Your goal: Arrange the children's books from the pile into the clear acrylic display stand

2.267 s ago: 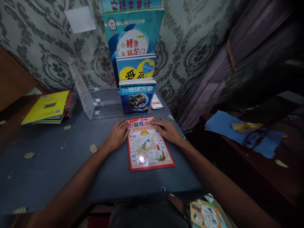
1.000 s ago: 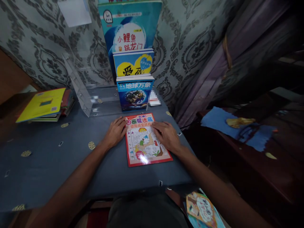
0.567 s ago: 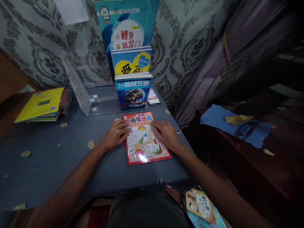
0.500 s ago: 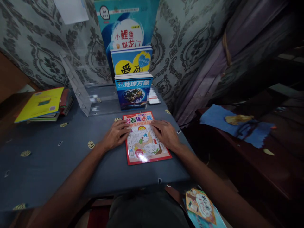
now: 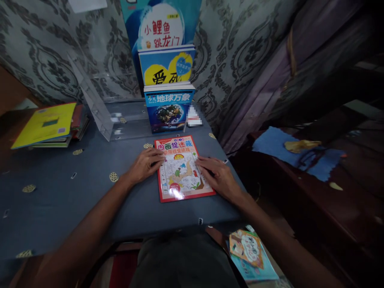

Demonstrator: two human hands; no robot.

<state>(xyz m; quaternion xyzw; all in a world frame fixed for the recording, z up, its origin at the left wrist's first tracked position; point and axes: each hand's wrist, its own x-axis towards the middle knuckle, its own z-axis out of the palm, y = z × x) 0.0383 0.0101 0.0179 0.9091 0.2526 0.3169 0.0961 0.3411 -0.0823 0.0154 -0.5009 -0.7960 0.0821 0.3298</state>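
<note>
A red-bordered picture book (image 5: 183, 176) lies face up on the dark blue cloth of the table (image 5: 90, 204), its glossy cover showing cartoon animals and large coloured characters. My left hand (image 5: 148, 163) rests on its upper left edge with fingers stretched over the cover. On the other side, my right hand (image 5: 217, 174) lies along the right edge, fingers extended across the border. Neither hand is closed around the book. Just beyond it stands a blue book with a globe (image 5: 169, 112), in front of a blue and yellow book (image 5: 166, 68) and a tall teal book (image 5: 162, 28).
A clear plastic stand (image 5: 93, 100) extends left of the upright books. Farther left is a stack of books topped by a yellow one (image 5: 45, 126). More books (image 5: 252, 256) lie low at my right. A blue cloth (image 5: 321, 164) sits on a dark red surface.
My right hand has slid down and outward along the book's right edge, uncovering more of the title. My left hand stays at the left edge. The view has tilted slightly downward.
</note>
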